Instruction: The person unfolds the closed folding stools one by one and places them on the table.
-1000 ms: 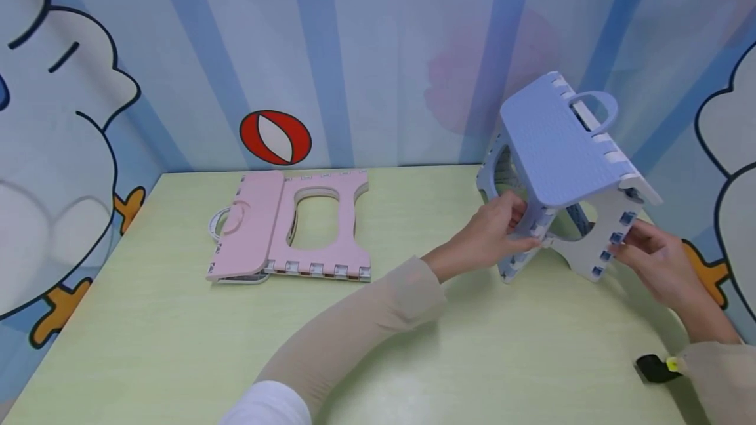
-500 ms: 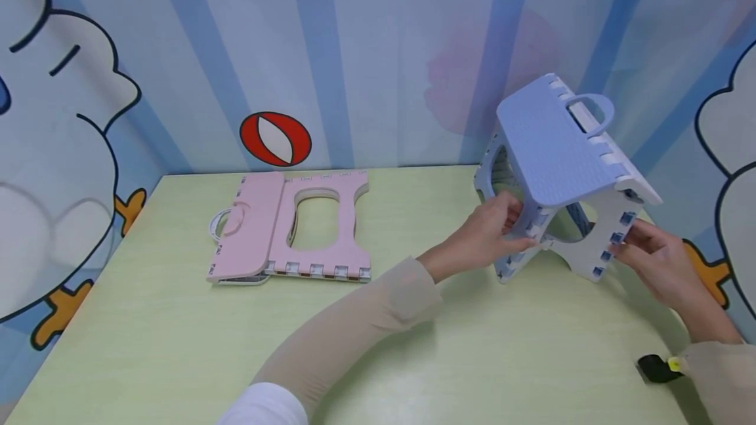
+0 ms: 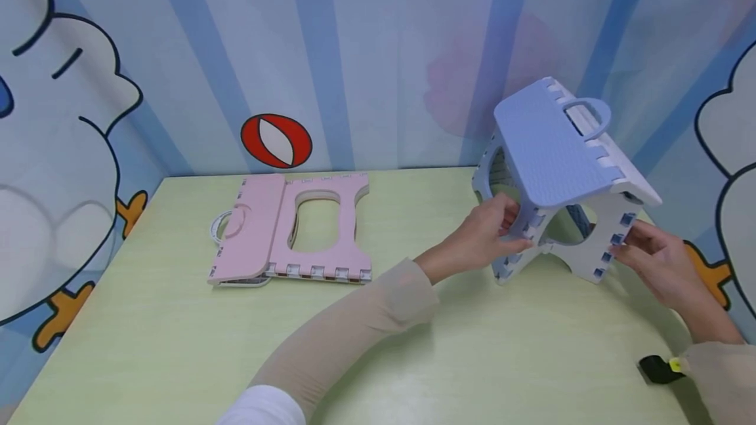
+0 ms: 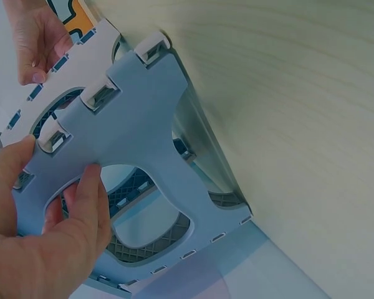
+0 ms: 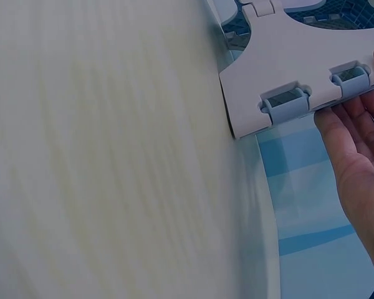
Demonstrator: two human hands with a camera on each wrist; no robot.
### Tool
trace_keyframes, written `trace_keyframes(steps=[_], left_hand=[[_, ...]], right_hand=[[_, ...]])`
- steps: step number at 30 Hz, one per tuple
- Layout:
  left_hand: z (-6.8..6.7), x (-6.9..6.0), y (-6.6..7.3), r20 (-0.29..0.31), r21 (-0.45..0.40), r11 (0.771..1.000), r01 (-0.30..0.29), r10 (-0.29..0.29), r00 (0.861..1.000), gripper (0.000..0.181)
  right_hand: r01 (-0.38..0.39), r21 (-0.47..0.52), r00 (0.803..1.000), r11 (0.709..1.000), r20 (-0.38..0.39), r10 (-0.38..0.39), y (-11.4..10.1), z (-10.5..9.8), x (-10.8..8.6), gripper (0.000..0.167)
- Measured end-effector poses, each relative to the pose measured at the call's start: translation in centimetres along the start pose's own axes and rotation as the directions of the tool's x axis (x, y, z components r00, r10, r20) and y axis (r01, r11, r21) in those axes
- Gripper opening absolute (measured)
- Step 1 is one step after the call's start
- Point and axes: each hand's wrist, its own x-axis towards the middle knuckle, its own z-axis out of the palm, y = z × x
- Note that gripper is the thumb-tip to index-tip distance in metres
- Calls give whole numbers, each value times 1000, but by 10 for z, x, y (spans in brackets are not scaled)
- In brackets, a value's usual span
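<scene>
A blue and white folding stool [image 3: 549,149] stands partly unfolded at the table's right side. Its blue and white seat halves meet in a raised ridge, with a loop handle [image 3: 601,117] there. My left hand [image 3: 481,235] grips the blue leg panel [image 4: 146,93]; in the left wrist view the thumb lies at the hinged edge and fingers reach into the cutout. The right hand [image 3: 661,267] pinches the hinged edge of the white side panel [image 5: 299,62], its fingertips partly hidden behind. A folded pink stool [image 3: 319,258] lies flat on the left.
The pale green table [image 3: 207,346] ends at a striped blue backdrop [image 3: 378,51] behind and beside it. A small black object [image 3: 658,369] with a yellow part is by the right sleeve, near the table's right edge.
The blue stool's seat ridge has sunk slightly, and its blue leg panel has shifted a little left with my left hand. The right hand stays nearly still. The pink stool has not moved.
</scene>
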Motion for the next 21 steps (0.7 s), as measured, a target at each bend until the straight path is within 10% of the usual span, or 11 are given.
trace_keyframes(steps=[21], left_hand=[[6,-3,3,-64,3,1000,3,-2,998,42]], right_hand=[[-5,194,999,981,43,-3,2,2,0,56]])
